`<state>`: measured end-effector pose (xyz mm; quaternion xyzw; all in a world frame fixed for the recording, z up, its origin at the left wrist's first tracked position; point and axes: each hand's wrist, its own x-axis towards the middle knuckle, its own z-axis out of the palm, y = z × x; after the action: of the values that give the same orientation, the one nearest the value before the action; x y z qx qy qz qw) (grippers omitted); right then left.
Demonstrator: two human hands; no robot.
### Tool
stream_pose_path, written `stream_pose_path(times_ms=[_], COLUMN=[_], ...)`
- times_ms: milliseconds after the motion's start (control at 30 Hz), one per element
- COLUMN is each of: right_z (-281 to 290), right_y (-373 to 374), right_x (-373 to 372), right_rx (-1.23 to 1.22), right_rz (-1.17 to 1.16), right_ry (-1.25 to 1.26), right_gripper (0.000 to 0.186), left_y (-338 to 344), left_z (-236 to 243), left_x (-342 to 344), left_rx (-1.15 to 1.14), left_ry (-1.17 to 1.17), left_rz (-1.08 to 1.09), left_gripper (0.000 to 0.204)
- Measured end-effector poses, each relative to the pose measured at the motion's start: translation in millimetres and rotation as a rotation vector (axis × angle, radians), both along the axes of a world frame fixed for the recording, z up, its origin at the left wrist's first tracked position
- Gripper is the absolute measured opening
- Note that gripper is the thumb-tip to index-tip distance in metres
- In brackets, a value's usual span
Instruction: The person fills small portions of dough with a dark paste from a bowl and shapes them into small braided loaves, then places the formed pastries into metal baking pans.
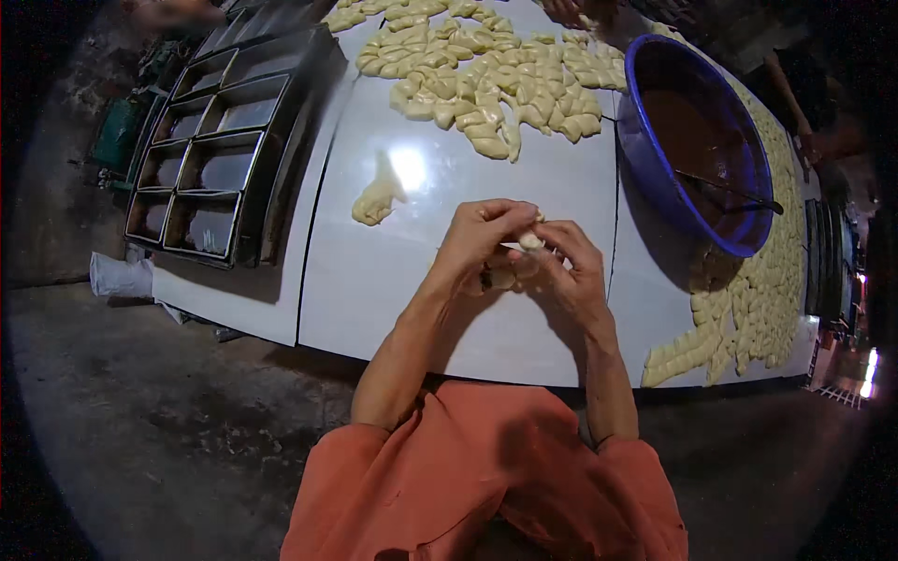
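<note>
Both hands meet over the near middle of the white table point(374, 290). My left hand point(475, 241) and my right hand point(572, 266) pinch a small piece of pale dough point(530, 241) between their fingertips. Just below the fingers, more pale dough point(503, 279) with a dark patch beside it shows in part; the hands hide the rest. To the left of my left hand, a loose lump of dough point(374, 204) lies on the tabletop. Beyond the hands spreads a batch of glossy, pale shaped dough pieces point(486, 84).
A blue basin point(639, 122) of brown paste stands at right, a long-handled utensil point(725, 190) resting in it. Many dough pieces point(748, 318) cover the right side. Joined metal baking tins point(245, 192) sit at left, near a white bag point(122, 276). Other people's arms show at the far edges.
</note>
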<state>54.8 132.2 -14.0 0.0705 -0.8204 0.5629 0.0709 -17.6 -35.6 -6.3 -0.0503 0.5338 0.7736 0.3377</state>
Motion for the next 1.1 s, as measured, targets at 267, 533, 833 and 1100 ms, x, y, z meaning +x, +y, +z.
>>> stream_pose_path(times_ms=[267, 533, 833, 1100], right_z=[-9.3, -31.1, 9.8, -18.8], right_y=[-33.2, -29.8, -21.8, 8.8], right_x=[-1.0, -15.5, -4.3, -10.0], right_rx=[-0.168, 0.037, 0.172, 0.075], right_rz=[-0.239, -0.388, -0.078, -0.018], right_ry=[0.190, 0.506, 0.235, -0.483], right_gripper=[0.024, 0.013, 0.022, 0.027], left_y=[-6.3, -9.7, -19.0, -43.4], left_z=[1.3, 6.6, -18.9, -13.6], left_x=[11.9, 30.7, 23.5, 30.1], left_rx=[0.088, 0.158, -0.087, -0.679], left_ry=[0.223, 0.223, 0.237, 0.809], left_rz=[0.018, -0.025, -0.022, -0.168], left_gripper=[0.023, 0.030, 0.036, 0.081])
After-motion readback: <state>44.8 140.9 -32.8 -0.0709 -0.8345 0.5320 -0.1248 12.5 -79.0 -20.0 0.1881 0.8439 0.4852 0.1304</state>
